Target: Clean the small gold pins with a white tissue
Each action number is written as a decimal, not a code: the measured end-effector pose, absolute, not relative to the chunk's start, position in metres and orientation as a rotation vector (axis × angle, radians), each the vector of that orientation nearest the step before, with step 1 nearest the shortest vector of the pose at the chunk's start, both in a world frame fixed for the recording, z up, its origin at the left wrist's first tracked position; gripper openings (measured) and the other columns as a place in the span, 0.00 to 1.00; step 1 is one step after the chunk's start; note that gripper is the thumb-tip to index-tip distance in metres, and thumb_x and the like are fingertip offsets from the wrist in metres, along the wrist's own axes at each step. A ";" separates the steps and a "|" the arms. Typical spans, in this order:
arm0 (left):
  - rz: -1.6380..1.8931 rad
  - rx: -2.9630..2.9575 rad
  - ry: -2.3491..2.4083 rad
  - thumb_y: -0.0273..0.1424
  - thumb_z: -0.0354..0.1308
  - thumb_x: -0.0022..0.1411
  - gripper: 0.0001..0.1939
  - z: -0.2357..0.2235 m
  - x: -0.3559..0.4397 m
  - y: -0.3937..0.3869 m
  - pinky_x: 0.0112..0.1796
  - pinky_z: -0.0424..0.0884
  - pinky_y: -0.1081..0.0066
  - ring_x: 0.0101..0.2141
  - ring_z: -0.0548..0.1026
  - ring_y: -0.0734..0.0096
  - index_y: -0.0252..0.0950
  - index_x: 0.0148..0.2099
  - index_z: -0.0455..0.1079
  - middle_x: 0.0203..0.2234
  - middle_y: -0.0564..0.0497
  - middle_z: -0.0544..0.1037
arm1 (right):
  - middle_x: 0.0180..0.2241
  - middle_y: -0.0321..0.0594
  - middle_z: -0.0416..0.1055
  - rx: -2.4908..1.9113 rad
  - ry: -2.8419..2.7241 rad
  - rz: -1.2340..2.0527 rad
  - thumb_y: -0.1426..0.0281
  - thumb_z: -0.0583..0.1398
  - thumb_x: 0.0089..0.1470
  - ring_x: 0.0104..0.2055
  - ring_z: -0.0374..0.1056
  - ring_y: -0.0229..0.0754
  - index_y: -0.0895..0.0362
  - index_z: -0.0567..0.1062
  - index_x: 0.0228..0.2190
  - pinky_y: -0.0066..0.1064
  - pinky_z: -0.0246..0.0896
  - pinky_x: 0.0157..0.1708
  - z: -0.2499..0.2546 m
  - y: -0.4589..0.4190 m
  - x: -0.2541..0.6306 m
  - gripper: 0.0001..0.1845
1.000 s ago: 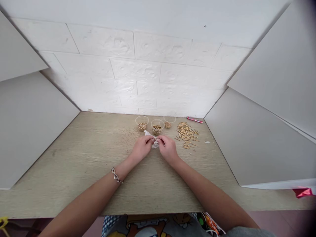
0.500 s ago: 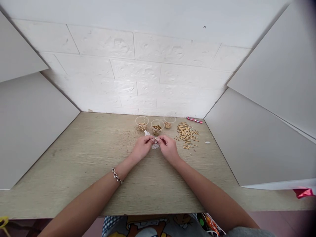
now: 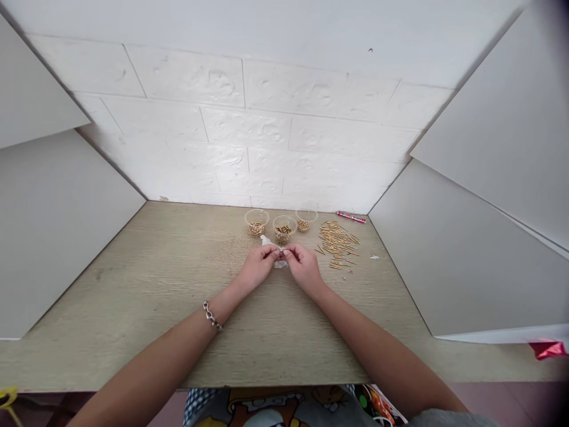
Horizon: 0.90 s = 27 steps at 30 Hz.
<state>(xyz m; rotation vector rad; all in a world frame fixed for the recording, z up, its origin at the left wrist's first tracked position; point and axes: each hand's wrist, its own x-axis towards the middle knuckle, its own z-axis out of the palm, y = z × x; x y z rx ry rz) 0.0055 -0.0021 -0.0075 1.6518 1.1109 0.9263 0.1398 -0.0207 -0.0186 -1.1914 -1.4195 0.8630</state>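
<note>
My left hand and my right hand meet fingertip to fingertip over the table. Both are closed in a pinch around something small between them, too tiny to make out. Crumpled white tissue lies under and behind the fingers. Just beyond stands a clear plastic cup with small brass-coloured pieces in it. To its left is another clear cup holding gold pieces, and behind on the right a third cup has a few. A spread pile of thin gold-coloured rods lies right of my right hand.
A red pen-like stick lies by the white brick-patterned wall. White scraps sit right of the rods. Brown specks dot the table left of the cups. Grey panels border both sides.
Both hands stay in the same place, fingertips together. Only a slight shift of the whole view shows; cups and rods have not moved.
</note>
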 end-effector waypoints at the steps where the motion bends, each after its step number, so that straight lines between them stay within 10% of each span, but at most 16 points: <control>1: 0.922 1.661 1.115 0.35 0.49 0.55 0.12 -0.007 0.006 -0.002 0.37 0.66 0.71 0.33 0.71 0.69 0.33 0.33 0.70 0.29 0.50 0.75 | 0.26 0.36 0.72 -1.190 -1.422 0.871 0.68 0.53 0.48 0.30 0.69 0.39 0.56 0.68 0.27 0.30 0.64 0.32 -0.019 -0.020 0.140 0.06; 27: 0.687 1.961 1.237 0.33 0.46 0.56 0.13 0.010 0.001 -0.006 0.31 0.62 0.74 0.29 0.69 0.72 0.35 0.29 0.70 0.25 0.53 0.74 | 0.24 0.36 0.72 -1.267 -1.765 0.630 0.74 0.52 0.49 0.27 0.68 0.36 0.56 0.72 0.27 0.26 0.60 0.30 -0.007 -0.023 0.150 0.09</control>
